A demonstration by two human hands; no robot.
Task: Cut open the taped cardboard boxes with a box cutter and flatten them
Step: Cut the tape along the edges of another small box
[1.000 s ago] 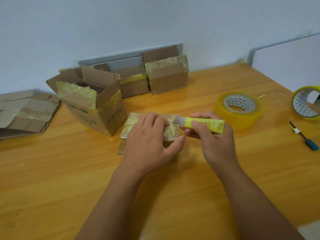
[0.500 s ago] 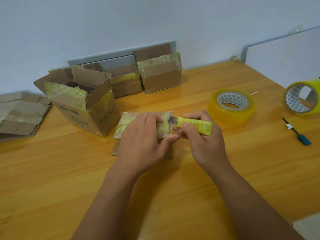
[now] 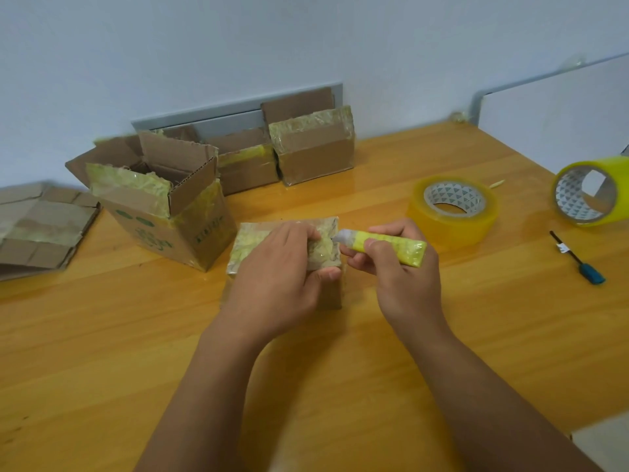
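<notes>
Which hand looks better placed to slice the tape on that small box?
The right hand, I'd say: it grips the yellow box cutter, whose tip sits at the small taped box's right top edge. The left hand is curled over the box, steadying it.

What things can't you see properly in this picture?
- Small taped box, head view: mostly covered by the left hand.
- Cutter blade: hidden at the tape, gripped by the right hand.
- Flattened cardboard: cut off by the left edge.
</notes>
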